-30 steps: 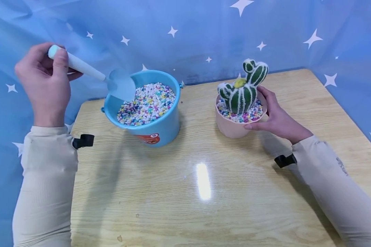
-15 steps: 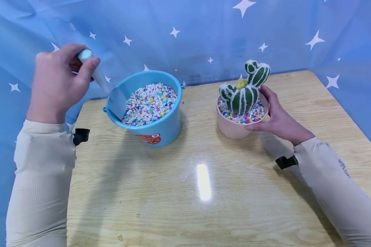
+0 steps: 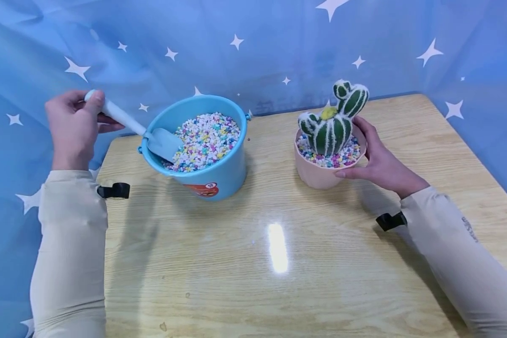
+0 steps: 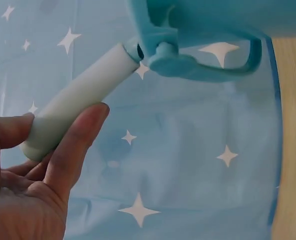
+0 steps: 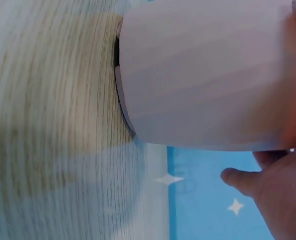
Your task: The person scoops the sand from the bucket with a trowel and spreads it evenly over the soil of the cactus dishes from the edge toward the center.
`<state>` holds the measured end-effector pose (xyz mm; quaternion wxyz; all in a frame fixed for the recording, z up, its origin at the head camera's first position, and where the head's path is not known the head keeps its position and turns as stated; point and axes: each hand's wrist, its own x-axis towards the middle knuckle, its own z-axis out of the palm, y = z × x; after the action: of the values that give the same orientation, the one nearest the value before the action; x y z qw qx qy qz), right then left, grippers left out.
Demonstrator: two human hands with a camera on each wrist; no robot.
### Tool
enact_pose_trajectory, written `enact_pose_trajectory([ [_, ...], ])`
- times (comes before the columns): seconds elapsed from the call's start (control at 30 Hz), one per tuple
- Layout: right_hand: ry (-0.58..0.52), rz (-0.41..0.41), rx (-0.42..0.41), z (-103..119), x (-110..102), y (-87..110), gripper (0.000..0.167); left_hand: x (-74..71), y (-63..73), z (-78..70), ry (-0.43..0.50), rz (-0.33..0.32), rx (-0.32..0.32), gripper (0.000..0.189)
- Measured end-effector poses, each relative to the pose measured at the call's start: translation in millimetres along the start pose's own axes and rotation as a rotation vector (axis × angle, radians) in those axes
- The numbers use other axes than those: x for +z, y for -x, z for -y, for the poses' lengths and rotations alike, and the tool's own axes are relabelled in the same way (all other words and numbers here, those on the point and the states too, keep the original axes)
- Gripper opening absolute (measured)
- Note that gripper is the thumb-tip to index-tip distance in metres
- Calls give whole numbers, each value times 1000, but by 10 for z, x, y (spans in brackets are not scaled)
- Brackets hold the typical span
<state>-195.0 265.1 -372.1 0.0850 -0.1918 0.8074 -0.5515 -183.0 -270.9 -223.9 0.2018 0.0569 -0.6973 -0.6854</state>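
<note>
With thumb and fingers my left hand (image 3: 72, 129) pinches the end of the white handle (image 4: 83, 95) of a toy shovel (image 3: 165, 144). The shovel leans over the left rim of a light blue bucket (image 3: 232, 176), its blade against the colourful pebbles (image 3: 211, 136) inside; the blade's tip is hard to make out. To the right stands a pink pot (image 3: 314, 177) holding similar pebbles and a green toy cactus (image 3: 329, 136). My right hand (image 3: 382, 166) grips this pot's right side, thumb at the front and fingers behind the rim. In the right wrist view the pot's wall fills much of the picture.
Both containers stand toward the back of a wooden table (image 3: 219, 263). A blue star-patterned cloth (image 3: 270, 42) hangs behind it. The bucket's handle (image 4: 222, 72) hangs down on its left side.
My left hand has dropped lower. The shovel, first held above the bucket's left side, then steeply inside, now slopes more flatly with its blade at the pebbles. My right hand stays on the pot.
</note>
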Motion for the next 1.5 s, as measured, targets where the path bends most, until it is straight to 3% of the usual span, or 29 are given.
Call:
enact_pose_trajectory([
  [0.17,44,-12,8,9,-8,-19,123,-98,27,96,100,-62,-21,17],
  [0.43,1,7,12,1,-3,-34,121,-284,135,253,344,-118,-43,27],
  [0.73,8,18,59,-26,-28,-1,118,-359,195,411,524,-150,-174,24],
  [0.9,43,-16,66,-28,-5,4,119,-355,201,447,612,-142,-240,20],
  [1.13,9,-4,39,-10,-4,18,117,-221,197,399,709,-130,-310,20],
  [1.5,0,-5,75,-20,-11,3,119,252,257,207,685,-44,-246,16],
])
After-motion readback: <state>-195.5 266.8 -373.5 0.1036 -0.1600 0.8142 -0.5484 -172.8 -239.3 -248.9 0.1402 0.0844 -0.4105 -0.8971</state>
